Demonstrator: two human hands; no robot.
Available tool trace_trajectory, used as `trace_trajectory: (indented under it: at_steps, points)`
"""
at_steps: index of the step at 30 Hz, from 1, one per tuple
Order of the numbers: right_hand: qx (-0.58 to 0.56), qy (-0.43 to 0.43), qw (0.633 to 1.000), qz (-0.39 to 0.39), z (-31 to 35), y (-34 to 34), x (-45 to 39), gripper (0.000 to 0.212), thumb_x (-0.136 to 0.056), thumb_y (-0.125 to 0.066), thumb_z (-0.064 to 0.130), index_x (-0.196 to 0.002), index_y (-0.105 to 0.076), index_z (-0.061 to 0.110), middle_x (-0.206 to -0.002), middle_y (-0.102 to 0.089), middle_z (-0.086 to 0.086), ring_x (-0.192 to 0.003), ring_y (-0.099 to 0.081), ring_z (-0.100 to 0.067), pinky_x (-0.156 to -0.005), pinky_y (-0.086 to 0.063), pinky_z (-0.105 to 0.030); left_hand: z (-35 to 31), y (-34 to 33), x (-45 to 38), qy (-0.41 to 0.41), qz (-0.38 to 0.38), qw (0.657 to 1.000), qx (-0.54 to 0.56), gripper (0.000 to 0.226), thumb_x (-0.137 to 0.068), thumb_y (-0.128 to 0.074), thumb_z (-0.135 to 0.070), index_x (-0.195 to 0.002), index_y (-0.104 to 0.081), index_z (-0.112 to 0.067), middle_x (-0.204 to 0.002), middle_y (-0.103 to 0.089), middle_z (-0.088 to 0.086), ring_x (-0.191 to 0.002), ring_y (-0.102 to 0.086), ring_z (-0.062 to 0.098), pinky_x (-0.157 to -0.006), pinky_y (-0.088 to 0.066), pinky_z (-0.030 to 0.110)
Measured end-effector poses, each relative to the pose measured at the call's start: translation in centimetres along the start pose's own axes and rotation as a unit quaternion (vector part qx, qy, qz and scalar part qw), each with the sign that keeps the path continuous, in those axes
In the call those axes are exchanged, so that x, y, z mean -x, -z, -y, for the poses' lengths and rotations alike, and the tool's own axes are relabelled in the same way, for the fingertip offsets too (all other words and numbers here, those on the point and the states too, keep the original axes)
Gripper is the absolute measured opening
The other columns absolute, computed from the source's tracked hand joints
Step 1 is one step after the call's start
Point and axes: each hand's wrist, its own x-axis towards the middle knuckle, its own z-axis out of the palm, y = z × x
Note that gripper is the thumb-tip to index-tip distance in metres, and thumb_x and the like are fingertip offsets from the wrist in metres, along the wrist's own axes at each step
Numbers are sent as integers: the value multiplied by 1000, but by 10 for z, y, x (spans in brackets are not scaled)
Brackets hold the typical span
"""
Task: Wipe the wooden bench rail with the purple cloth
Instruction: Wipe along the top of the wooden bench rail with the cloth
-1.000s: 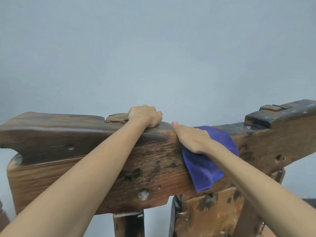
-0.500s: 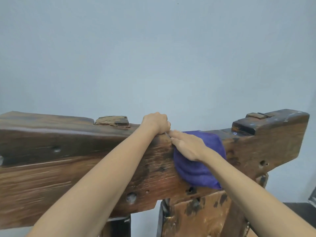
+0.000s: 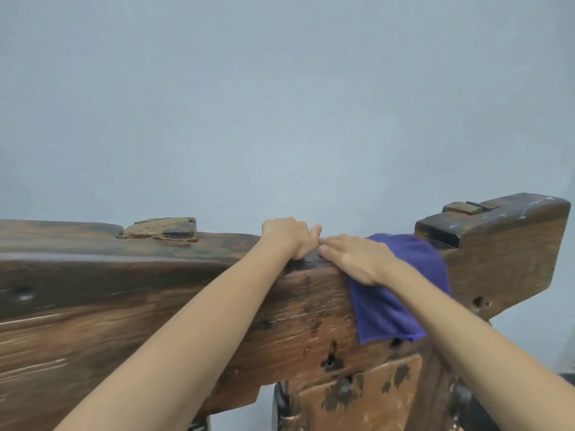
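Observation:
A thick, dark wooden bench rail [image 3: 130,293] runs across the lower view, worn and pitted with holes. My left hand [image 3: 287,236] curls over the rail's top edge near its middle, gripping the wood. Just to its right, my right hand [image 3: 357,258] lies flat with fingers extended, pressing the purple cloth [image 3: 392,303] onto the rail. The cloth drapes over the top and hangs down the near face. The fingertips of both hands almost touch.
A raised wooden block [image 3: 494,227] ends the rail at the right, close to the cloth. A wooden peg [image 3: 161,229] sticks up from the rail top at the left. A lighter post [image 3: 357,396] stands under the rail. A plain grey wall [image 3: 280,104] is behind.
My right hand has slid the cloth along the rail while the left hand keeps its grip beside it. The cloth now hangs lower and flatter down the near face.

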Motion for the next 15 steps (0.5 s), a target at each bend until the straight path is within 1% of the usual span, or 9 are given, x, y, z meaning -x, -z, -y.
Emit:
trace_trajectory:
  at_steps: [2,3,4,6,8,10,12,14,15]
  points:
    - [-18,66,997,-35,-1,-8,8,73,-88,-6,67,-144,-46,41,-153,-45,19,-142,-39,-8,-110,-38,-47,-16,-10,-13,32,68,996,42,76,-96,-7,-61,-127,-63,-18,-138,-59,12,-122,-55,32,-97,-39,44]
    - [-28,72,996,-44,-7,-9,11,71,-89,-5,66,-145,-43,43,-154,-44,20,-142,-38,-7,-110,-39,-48,-22,-14,-17,47,97,991,74,82,-94,-5,-65,-135,-58,-18,-145,-54,12,-131,-50,32,-106,-36,46]
    - [-29,72,996,-43,-17,-10,12,69,-90,-6,66,-147,-39,46,-156,-41,21,-144,-37,-7,-111,-38,-48,-27,-19,-19,55,105,988,97,85,-92,-4,-68,-138,-55,-18,-148,-51,11,-134,-47,32,-109,-34,47]
    - [-19,39,999,-12,-44,-4,9,63,-94,-10,67,-151,-31,52,-161,-34,24,-149,-31,-6,-116,-31,-47,-32,-24,-19,62,79,988,121,88,-90,-2,-70,-134,-58,-19,-143,-55,10,-129,-51,32,-98,-36,46]
    - [-23,-26,999,9,-76,7,-3,57,-99,-18,63,-152,-36,49,-161,-33,23,-150,-29,-9,-117,-26,-45,-31,-25,-20,76,44,988,129,88,-90,0,-70,-129,-60,-19,-136,-60,9,-118,-54,32,-86,-33,44]
    - [-43,-79,995,38,-106,18,-18,54,-104,-24,52,-148,-49,33,-159,-42,10,-146,-38,-20,-114,-26,-42,-28,-26,-22,88,31,987,130,84,-92,-1,-67,-126,-59,-17,-131,-61,10,-104,-52,31,-83,-33,43]
    - [-35,-116,990,75,-118,25,-33,55,-104,-25,46,-138,-58,19,-154,-49,-5,-138,-46,-29,-112,-31,-42,-28,-29,-26,101,5,986,135,79,-93,-5,-64,-121,-60,-15,-126,-62,12,-96,-48,30,-82,-35,43]
    - [-16,-140,986,93,-116,26,-42,62,-101,-23,52,-143,-55,19,-157,-46,-8,-141,-44,-30,-115,-29,-46,-36,-29,-32,104,-31,986,123,70,-95,-9,-59,-112,-60,-14,-120,-63,13,-93,-49,30,-81,-37,43]
    - [-8,-124,988,93,-109,23,-43,65,-100,-22,55,-145,-53,22,-158,-45,-6,-143,-42,-30,-117,-28,-47,-39,-29,-34,100,-43,988,111,63,-95,-14,-56,-107,-60,-15,-115,-63,13,-91,-50,31,-80,-39,42]
